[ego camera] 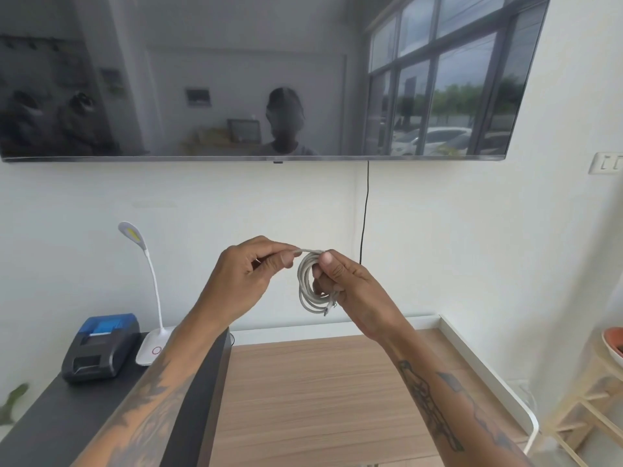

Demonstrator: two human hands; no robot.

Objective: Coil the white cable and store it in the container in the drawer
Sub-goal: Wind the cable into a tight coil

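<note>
The white cable (307,288) hangs as a small coil of several loops in front of the wall, held up at chest height. My right hand (340,281) grips the coil at its right side, thumb on top and fingers through the loops. My left hand (249,271) pinches the cable's loose end just left of the coil's top. A connector end dangles at the bottom of the coil. No drawer or container is in view.
Below lies a wooden tabletop (313,392) with a white raised rim on the right. On the dark cabinet (43,423) to the left stand a small black-and-blue printer (101,345) and a white gooseneck lamp (151,284). A wall-mounted TV (256,79) hangs above, with a black cord (365,210) below it.
</note>
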